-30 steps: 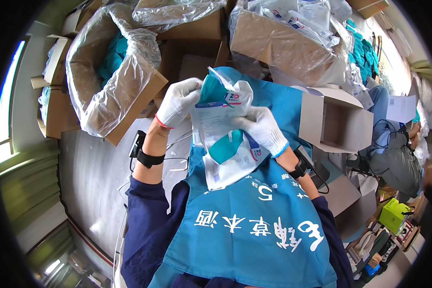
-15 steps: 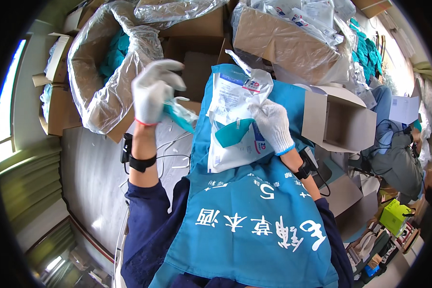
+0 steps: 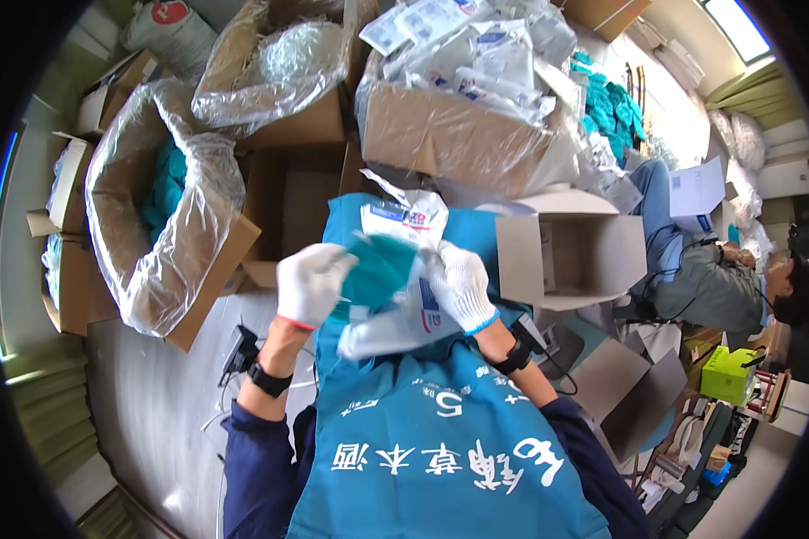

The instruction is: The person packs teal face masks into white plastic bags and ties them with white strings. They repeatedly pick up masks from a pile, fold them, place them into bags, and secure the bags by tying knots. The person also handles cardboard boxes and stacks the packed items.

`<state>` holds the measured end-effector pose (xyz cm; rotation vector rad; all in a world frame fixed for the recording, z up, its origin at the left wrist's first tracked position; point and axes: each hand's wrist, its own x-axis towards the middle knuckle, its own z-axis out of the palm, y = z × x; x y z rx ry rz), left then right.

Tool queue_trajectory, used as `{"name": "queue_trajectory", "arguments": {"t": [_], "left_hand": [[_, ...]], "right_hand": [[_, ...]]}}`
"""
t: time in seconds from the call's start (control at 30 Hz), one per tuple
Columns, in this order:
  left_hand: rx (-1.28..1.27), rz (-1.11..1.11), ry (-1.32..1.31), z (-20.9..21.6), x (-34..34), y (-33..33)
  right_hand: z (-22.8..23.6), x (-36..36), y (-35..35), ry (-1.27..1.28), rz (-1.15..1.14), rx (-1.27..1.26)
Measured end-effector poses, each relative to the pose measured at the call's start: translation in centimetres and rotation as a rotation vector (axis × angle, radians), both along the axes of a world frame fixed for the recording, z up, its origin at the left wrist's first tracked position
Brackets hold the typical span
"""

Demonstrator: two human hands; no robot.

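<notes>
Both my hands wear white knit gloves. My left hand (image 3: 313,286), closed, pinches the edge of a thin teal piece (image 3: 376,272), flimsy and blurred, whose exact kind I cannot tell. Opposite it, my right hand (image 3: 463,289) is closed on the side of a white printed plastic bag (image 3: 391,332), at the teal piece's right edge. The bag sags below the teal piece, and its torn upper flap stands up at the top. Beneath them lies the blue apron (image 3: 404,422) that covers my front and lap.
Ahead stand a plastic-lined carton (image 3: 229,242) with teal pieces, a carton heaped with white bags (image 3: 458,135) and an opened carton (image 3: 298,193). Right of me are a grey-white box (image 3: 571,256) and a seated person (image 3: 719,278). Cables lie on the floor (image 3: 162,413).
My left hand has come down and inward to the bag with the teal piece. The bag has tilted and bunched. The whole view has shifted, showing more of the far cartons.
</notes>
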<state>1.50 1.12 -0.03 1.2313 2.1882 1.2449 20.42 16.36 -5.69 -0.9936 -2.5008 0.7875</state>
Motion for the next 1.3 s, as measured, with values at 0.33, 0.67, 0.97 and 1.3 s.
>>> {"name": "queue_trajectory", "arguments": {"t": [0.33, 0.67, 0.97, 1.3], "left_hand": [[0.199, 0.528, -0.483, -0.3, -4.3, -2.4], [0.014, 0.511, -0.831, -4.6, 0.4, 2.8], [-0.117, 0.559, -0.934, -7.5, -2.5, 5.9], [-0.097, 0.556, -0.919, -10.8, -2.3, 7.3]], "right_hand": [[2.9, 1.8, 15.9, 0.46, -0.24, -0.11], [3.3, -11.2, 41.9, -0.118, -0.324, 1.088], [-8.5, -18.3, 44.4, -1.105, 0.358, 0.038], [-14.2, -18.0, 44.8, -1.25, 0.476, -0.217]]}}
